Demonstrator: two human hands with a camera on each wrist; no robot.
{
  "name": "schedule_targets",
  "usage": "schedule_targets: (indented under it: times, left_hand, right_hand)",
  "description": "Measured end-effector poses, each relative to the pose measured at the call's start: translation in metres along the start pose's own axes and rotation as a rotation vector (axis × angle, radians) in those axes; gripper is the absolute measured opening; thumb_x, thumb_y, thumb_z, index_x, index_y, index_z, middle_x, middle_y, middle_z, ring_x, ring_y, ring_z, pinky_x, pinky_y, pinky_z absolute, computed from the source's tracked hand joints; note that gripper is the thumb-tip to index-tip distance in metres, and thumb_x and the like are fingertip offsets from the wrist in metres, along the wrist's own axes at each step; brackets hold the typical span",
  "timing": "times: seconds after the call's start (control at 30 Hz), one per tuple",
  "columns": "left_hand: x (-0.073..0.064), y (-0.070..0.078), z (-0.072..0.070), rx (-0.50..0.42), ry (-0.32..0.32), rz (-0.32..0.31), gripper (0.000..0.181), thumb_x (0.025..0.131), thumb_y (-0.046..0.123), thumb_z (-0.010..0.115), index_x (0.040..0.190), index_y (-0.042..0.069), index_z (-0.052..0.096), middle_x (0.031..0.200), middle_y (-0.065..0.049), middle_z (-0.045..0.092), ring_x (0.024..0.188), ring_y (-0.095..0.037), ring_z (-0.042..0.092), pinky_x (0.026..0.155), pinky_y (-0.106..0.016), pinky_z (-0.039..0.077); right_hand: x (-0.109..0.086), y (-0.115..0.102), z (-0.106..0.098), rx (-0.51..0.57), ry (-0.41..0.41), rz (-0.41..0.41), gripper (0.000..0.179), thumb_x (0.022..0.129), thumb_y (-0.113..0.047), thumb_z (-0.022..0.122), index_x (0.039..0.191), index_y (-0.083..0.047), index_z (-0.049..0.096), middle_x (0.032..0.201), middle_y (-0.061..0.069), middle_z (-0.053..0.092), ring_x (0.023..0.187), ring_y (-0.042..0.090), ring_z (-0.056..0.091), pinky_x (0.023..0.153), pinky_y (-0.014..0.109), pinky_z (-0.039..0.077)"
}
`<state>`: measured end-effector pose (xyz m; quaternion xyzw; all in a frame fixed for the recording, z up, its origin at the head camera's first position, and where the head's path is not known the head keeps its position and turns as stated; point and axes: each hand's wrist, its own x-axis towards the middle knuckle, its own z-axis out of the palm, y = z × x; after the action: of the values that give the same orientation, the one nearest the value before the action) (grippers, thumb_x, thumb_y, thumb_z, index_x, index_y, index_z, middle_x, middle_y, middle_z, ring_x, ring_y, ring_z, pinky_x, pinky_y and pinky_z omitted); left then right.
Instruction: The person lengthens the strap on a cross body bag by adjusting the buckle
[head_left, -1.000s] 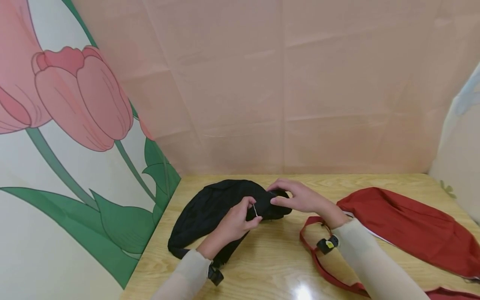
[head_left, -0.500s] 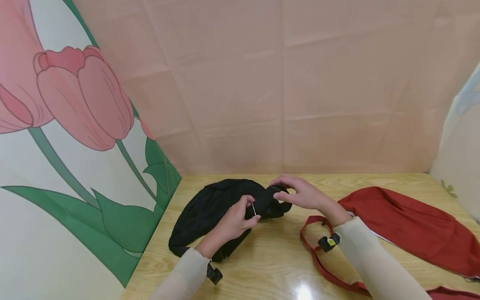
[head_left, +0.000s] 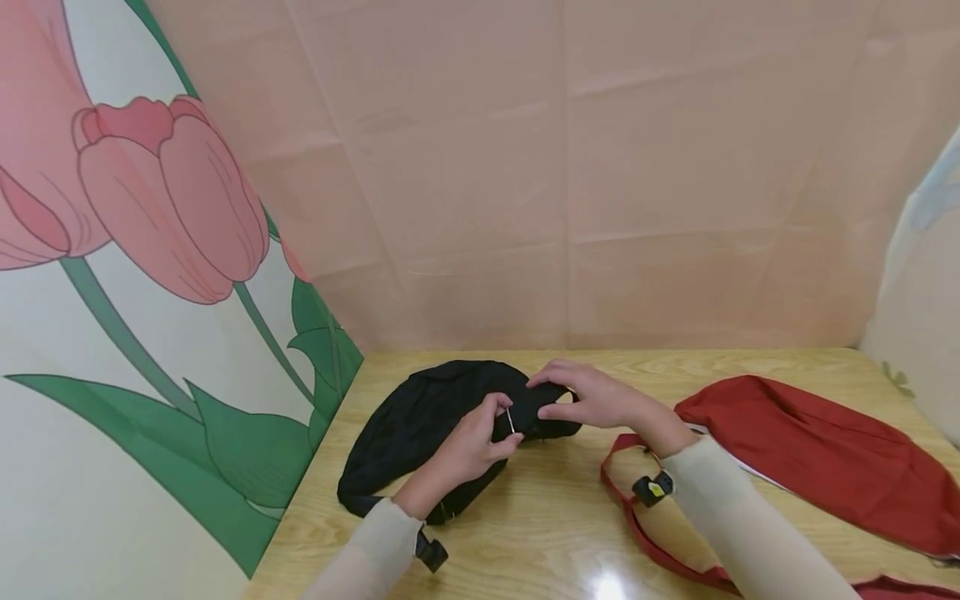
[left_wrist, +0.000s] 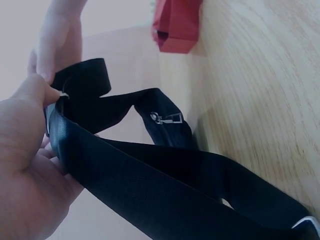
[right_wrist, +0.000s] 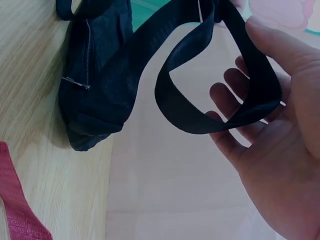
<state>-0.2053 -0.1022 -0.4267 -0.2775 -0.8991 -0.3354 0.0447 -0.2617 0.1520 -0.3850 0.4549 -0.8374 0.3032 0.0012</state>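
Note:
A black sling bag (head_left: pixel 431 417) with a wide webbing strap lies on the table. My left hand (head_left: pixel 468 437) pinches the strap at a thin silver buckle (head_left: pixel 512 419), thumb on its end. In the left wrist view the strap (left_wrist: pixel 125 185) runs from that hand toward the lower right. My right hand (head_left: pixel 596 396) is just right of the buckle, its fingers curled around a loop of the same strap (right_wrist: pixel 187 117). A zipper pull (left_wrist: pixel 167 118) shows on the bag's end, below the raised strap.
A red bag (head_left: pixel 817 450) lies on the right of the wooden table (head_left: pixel 540 533), its red strap (head_left: pixel 637 533) looping under my right forearm. A pinkish sheet (head_left: pixel 562 183) hangs behind the table, and a tulip-printed panel (head_left: pixel 172 192) stands at the left.
My right hand first lifted slightly away to the right with the strap loop, then came back down and left toward the buckle. The left hand has barely moved.

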Motion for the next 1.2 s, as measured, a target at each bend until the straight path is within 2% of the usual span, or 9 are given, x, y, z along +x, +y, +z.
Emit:
schedule_targets:
  times: [0.3, 0.43, 0.6, 0.77, 0.9, 1.0, 1.13, 1.2]
  left_hand:
    - [-0.002, -0.001, -0.001, 0.004, -0.005, -0.03, 0.045, 0.096, 0.027, 0.07, 0.129, 0.007, 0.046, 0.114, -0.012, 0.062, 0.091, -0.018, 0.059, 0.082, -0.031, 0.051]
    - [-0.002, -0.002, -0.001, -0.014, 0.002, -0.036, 0.044, 0.095, 0.025, 0.071, 0.128, 0.007, 0.047, 0.112, -0.011, 0.062, 0.091, -0.019, 0.059, 0.083, -0.032, 0.051]
    - [-0.001, -0.002, -0.004, -0.086, 0.001, -0.065, 0.044, 0.095, 0.024, 0.07, 0.128, 0.006, 0.046, 0.117, -0.014, 0.062, 0.099, -0.022, 0.06, 0.089, -0.037, 0.051]
    - [0.0, -0.004, -0.007, -0.133, 0.021, -0.092, 0.043, 0.097, 0.023, 0.069, 0.128, 0.007, 0.045, 0.121, -0.018, 0.061, 0.108, -0.028, 0.061, 0.094, -0.044, 0.051]
    - [0.001, -0.006, -0.008, -0.148, 0.03, -0.087, 0.042, 0.097, 0.023, 0.067, 0.128, 0.006, 0.045, 0.122, -0.02, 0.059, 0.115, -0.03, 0.059, 0.098, -0.047, 0.048]
    - [0.002, -0.007, -0.009, -0.165, 0.038, -0.086, 0.042, 0.098, 0.023, 0.067, 0.128, 0.005, 0.045, 0.122, -0.021, 0.058, 0.114, -0.032, 0.058, 0.097, -0.048, 0.048]
    - [0.003, -0.008, -0.011, -0.182, 0.059, -0.101, 0.042, 0.098, 0.023, 0.066, 0.129, 0.003, 0.044, 0.124, -0.024, 0.057, 0.114, -0.033, 0.058, 0.098, -0.049, 0.048]
    - [0.003, -0.009, -0.011, -0.184, 0.07, -0.108, 0.042, 0.099, 0.022, 0.066, 0.129, 0.003, 0.044, 0.123, -0.022, 0.058, 0.108, -0.031, 0.059, 0.093, -0.046, 0.05]
  right_hand:
    - [-0.002, 0.008, -0.007, 0.047, 0.04, 0.029, 0.039, 0.095, -0.037, 0.071, 0.128, -0.019, 0.066, 0.122, -0.005, 0.065, 0.107, 0.013, 0.061, 0.093, 0.041, 0.051]
    - [-0.002, 0.011, -0.007, 0.089, 0.05, 0.027, 0.038, 0.095, -0.035, 0.071, 0.129, -0.019, 0.065, 0.124, -0.005, 0.065, 0.109, 0.014, 0.06, 0.093, 0.038, 0.05]
    - [-0.001, 0.019, -0.004, 0.196, 0.048, 0.078, 0.041, 0.101, -0.031, 0.064, 0.138, -0.013, 0.06, 0.128, 0.004, 0.066, 0.114, 0.021, 0.062, 0.097, 0.045, 0.05]
    - [0.0, 0.035, 0.002, 0.32, 0.116, 0.184, 0.041, 0.11, -0.026, 0.044, 0.143, -0.003, 0.053, 0.129, 0.015, 0.065, 0.121, 0.032, 0.06, 0.105, 0.054, 0.044]
    - [-0.003, 0.046, 0.009, 0.396, 0.142, 0.261, 0.047, 0.113, -0.029, 0.032, 0.142, 0.002, 0.051, 0.13, 0.023, 0.062, 0.121, 0.036, 0.06, 0.105, 0.055, 0.044]
    - [-0.006, 0.052, 0.014, 0.439, 0.134, 0.301, 0.048, 0.113, -0.03, 0.03, 0.14, 0.003, 0.051, 0.128, 0.024, 0.063, 0.118, 0.037, 0.062, 0.104, 0.053, 0.046]
    - [-0.009, 0.06, 0.023, 0.49, 0.129, 0.294, 0.041, 0.113, -0.021, 0.032, 0.136, 0.008, 0.05, 0.124, 0.028, 0.063, 0.115, 0.042, 0.062, 0.102, 0.052, 0.047]
    - [-0.01, 0.063, 0.027, 0.477, 0.114, 0.281, 0.038, 0.112, -0.016, 0.037, 0.136, 0.009, 0.051, 0.127, 0.029, 0.062, 0.119, 0.043, 0.06, 0.102, 0.052, 0.047]
